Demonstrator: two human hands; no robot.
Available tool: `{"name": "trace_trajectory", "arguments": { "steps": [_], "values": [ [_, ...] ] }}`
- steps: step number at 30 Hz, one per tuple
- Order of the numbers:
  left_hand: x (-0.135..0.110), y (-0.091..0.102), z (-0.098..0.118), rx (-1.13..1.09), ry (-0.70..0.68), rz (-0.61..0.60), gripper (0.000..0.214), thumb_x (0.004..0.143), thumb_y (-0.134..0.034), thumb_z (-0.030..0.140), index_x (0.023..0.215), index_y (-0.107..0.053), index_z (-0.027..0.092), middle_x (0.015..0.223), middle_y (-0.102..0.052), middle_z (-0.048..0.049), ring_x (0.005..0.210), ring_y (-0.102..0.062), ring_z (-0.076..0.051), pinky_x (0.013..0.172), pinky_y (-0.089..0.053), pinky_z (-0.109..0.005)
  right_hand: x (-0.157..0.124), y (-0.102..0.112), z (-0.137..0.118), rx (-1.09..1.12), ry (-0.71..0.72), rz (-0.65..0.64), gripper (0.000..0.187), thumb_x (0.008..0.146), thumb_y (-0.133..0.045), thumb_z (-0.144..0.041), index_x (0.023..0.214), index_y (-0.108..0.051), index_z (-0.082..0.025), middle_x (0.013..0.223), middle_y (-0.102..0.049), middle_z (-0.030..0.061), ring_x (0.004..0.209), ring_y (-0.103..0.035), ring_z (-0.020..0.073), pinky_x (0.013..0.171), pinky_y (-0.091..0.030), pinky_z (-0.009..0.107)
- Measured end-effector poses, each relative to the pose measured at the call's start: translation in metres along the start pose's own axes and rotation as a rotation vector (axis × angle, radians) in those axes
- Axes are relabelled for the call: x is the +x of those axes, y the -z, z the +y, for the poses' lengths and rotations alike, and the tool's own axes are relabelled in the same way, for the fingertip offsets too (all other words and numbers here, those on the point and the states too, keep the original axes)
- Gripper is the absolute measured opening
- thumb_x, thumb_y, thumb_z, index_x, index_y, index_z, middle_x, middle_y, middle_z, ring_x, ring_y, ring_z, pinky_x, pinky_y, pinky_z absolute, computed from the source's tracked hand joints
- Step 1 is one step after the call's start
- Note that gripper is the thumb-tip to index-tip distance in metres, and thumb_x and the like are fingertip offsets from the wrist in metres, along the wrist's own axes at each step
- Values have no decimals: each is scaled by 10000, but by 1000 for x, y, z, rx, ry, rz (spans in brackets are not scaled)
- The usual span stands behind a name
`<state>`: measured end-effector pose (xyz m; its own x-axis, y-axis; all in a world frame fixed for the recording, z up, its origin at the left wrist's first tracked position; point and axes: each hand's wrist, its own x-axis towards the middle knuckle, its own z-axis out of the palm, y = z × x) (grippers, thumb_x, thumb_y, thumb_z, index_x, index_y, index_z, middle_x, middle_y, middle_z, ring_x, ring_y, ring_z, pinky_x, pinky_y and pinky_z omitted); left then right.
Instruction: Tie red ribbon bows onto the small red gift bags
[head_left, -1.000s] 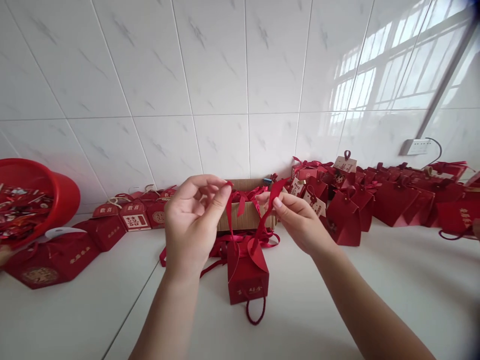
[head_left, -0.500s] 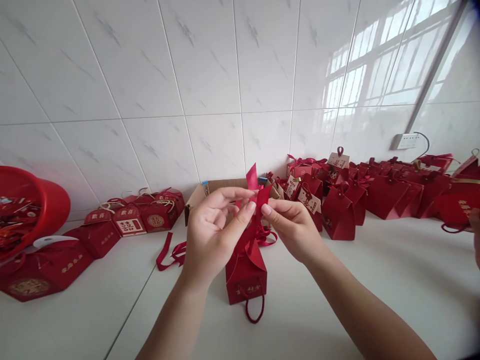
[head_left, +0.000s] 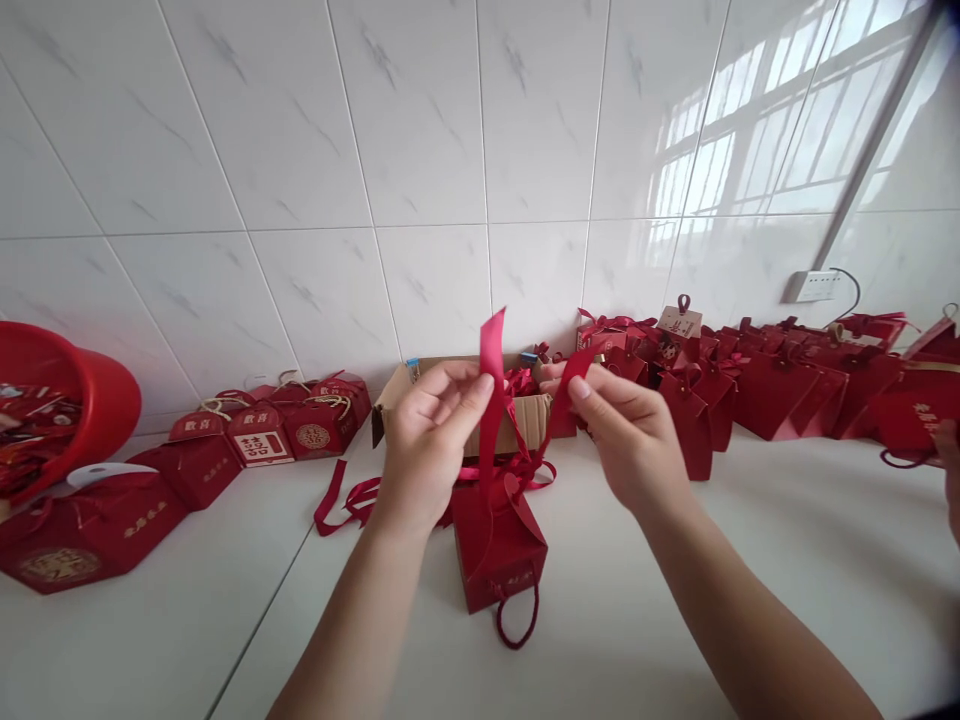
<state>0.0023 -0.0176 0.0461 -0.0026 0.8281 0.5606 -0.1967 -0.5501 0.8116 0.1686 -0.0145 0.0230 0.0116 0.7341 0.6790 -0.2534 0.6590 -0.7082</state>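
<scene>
A small red gift box [head_left: 499, 548] stands on the white table in front of me, its dark red cord handle [head_left: 519, 622] lying toward me. From its top rises a red ribbon [head_left: 491, 420] in two strands. My left hand [head_left: 439, 430] pinches one strand between thumb and fingers, with the tail sticking up above. In my right hand [head_left: 626, 420] the other strand is pinched, and its tail points up to the right. The strands spread in a V over the box. More loose ribbon [head_left: 349, 505] lies to the left of and behind the box.
Behind my hands is an open cardboard box [head_left: 532, 420] holding red ribbon. Several red gift boxes [head_left: 300, 430] line the left, near a red basin [head_left: 112, 400] of small packets. Red bags [head_left: 780, 395] stand along the right. Another person's hand [head_left: 951, 450] shows at the right edge.
My hands have moved apart, each drawing a ribbon strand outward from where they met above the box. The gift box has turned slightly.
</scene>
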Motion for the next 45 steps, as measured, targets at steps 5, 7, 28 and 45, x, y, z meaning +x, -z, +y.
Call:
{"name": "trace_trajectory", "arguments": {
  "steps": [5, 7, 28, 45],
  "values": [
    [5, 12, 9, 42, 6, 52, 93, 793, -690, 253, 837, -673, 173, 778, -655, -2, 756, -596, -111, 721, -485, -217, 12, 22, -1, -78, -12, 81, 130, 846, -654, -342, 821, -760, -270, 654, -595, -5, 672, -556, 140, 670, -466, 283],
    [6, 15, 12, 69, 12, 32, 77, 793, -688, 239, 829, -677, 171, 766, -655, 2, 738, -588, -101, 715, -479, -203, 14, 27, -1, -81, -17, 103, 118, 826, -676, -353, 818, -761, -272, 627, -577, -13, 635, -535, 126, 605, -449, 259],
    [12, 36, 21, 115, -135, 218, 50, 737, -697, 186, 766, -672, 218, 726, -618, 4, 688, -563, -130, 653, -446, -261, 16, 40, -9, -130, 12, 186, 121, 825, -677, -368, 807, -717, -255, 737, -624, -1, 726, -582, 145, 671, -485, 287],
    [14, 28, 9, 323, 40, 75, 134, 728, -728, 303, 760, -668, 188, 757, -641, 2, 754, -589, -142, 714, -466, -237, 17, 36, -5, -150, -43, 99, 116, 802, -695, -346, 762, -718, -239, 706, -632, 0, 669, -560, 140, 634, -459, 277]
  ]
}}
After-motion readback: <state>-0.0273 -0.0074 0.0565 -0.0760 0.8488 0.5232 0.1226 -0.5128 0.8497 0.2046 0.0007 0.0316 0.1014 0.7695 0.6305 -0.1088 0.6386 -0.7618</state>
